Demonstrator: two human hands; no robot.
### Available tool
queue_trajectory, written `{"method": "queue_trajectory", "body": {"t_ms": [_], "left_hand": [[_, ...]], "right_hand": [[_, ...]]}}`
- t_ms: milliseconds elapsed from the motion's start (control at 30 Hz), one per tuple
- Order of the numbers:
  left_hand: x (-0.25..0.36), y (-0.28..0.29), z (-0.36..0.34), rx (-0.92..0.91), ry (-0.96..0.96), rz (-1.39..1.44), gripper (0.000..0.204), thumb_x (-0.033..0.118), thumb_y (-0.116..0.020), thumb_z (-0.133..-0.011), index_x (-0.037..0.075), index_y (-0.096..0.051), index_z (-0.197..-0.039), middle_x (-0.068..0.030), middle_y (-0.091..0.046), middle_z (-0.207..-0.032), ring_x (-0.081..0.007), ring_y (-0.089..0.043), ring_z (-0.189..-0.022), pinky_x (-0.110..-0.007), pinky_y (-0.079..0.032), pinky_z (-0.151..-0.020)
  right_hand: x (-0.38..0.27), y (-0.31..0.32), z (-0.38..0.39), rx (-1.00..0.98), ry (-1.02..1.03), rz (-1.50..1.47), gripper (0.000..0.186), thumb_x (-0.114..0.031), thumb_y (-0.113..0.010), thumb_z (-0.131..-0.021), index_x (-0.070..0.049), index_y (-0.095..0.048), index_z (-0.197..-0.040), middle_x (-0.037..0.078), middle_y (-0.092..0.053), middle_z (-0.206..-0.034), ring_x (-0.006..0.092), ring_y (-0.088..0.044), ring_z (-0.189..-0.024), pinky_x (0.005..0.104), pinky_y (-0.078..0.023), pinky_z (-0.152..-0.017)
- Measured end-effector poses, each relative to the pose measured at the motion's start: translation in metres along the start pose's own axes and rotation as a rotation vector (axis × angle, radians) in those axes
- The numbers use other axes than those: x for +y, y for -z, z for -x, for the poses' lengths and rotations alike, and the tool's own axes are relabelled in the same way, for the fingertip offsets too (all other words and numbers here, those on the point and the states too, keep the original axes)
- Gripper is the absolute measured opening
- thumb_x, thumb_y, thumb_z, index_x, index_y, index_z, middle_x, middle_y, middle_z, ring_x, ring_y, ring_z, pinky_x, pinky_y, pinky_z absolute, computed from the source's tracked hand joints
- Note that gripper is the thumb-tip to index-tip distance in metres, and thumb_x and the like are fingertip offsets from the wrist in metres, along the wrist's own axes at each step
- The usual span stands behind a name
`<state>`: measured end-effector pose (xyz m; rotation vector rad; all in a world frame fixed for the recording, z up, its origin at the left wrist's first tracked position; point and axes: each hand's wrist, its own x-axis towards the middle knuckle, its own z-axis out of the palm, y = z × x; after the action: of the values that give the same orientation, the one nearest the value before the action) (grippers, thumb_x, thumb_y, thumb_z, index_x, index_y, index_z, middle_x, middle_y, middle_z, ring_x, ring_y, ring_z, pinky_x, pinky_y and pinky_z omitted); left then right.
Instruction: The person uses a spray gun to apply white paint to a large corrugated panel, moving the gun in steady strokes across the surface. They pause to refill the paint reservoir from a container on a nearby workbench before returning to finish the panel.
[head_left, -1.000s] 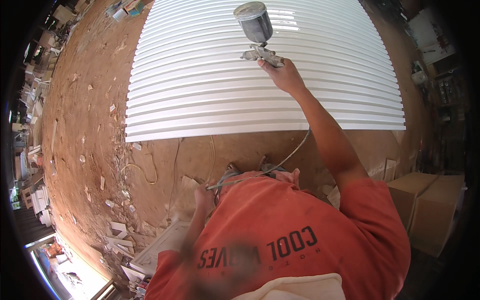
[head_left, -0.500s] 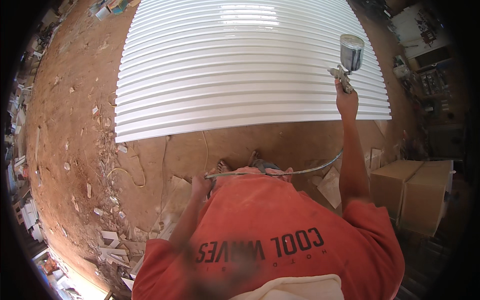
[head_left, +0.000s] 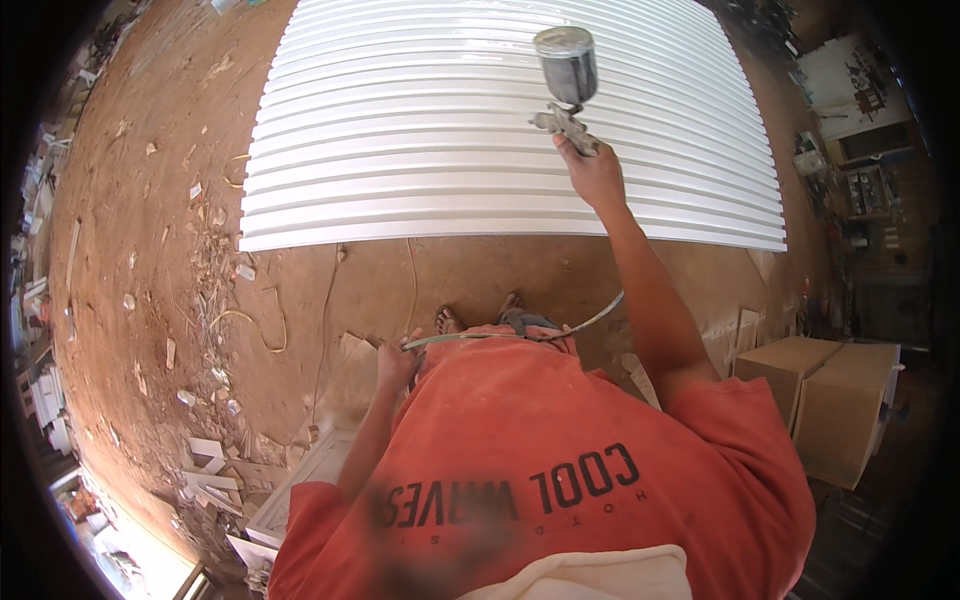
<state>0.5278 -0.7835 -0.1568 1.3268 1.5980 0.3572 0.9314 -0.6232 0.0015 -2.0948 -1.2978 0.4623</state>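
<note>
My right hand [head_left: 597, 178] grips a spray gun [head_left: 567, 122] by its handle, out over a large white ribbed panel [head_left: 420, 190]. A dark, paint-stained cup [head_left: 568, 70] sits on top of the gun. Down at my left side, my left hand [head_left: 398, 364] is closed around an air hose [head_left: 470, 337]. The hose crosses in front of my waist and rises toward my right forearm, where the arm hides its far part. The panel's surface is glossy and white, with its ribs running left to right.
Brown cardboard boxes [head_left: 838, 405] stand to my right. Wood offcuts [head_left: 212, 478] and scraps litter the dirt floor [head_left: 120, 230] at my left. A yellowish cord [head_left: 270, 345] lies looped near the panel's front left corner. Shelving with clutter lines the right side.
My right hand has swept the spray gun leftward across the panel, from near its right edge toward the middle. My left hand still holds the hose, which has shifted left with the arm.
</note>
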Motion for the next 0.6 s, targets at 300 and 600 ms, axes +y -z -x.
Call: {"method": "queue_trajectory", "body": {"t_ms": [300,600], "left_hand": [[-0.035,-0.016,0.022,0.094,0.011,0.164,0.045,0.035,-0.067,-0.096,-0.001,-0.063,-0.070,-0.0058,-0.049,-0.052,-0.0109,-0.043,-0.052,-0.037,-0.036,-0.047],[-0.022,-0.019,0.002,0.028,-0.067,0.030,0.051,0.038,-0.068,-0.095,-0.006,-0.064,-0.070,-0.0109,-0.048,-0.050,-0.0117,-0.042,-0.052,-0.040,-0.036,-0.046]], "right_hand": [[-0.089,-0.052,0.012,-0.232,0.105,-0.169,0.056,-0.058,-0.066,-0.088,-0.003,-0.071,-0.099,0.019,-0.071,-0.082,0.0397,-0.069,-0.083,0.0466,-0.052,-0.074],[-0.021,-0.021,0.024,-0.116,-0.023,-0.028,0.055,-0.059,-0.064,-0.089,-0.005,-0.071,-0.100,0.021,-0.071,-0.084,0.0423,-0.068,-0.088,0.0495,-0.051,-0.076]]}}
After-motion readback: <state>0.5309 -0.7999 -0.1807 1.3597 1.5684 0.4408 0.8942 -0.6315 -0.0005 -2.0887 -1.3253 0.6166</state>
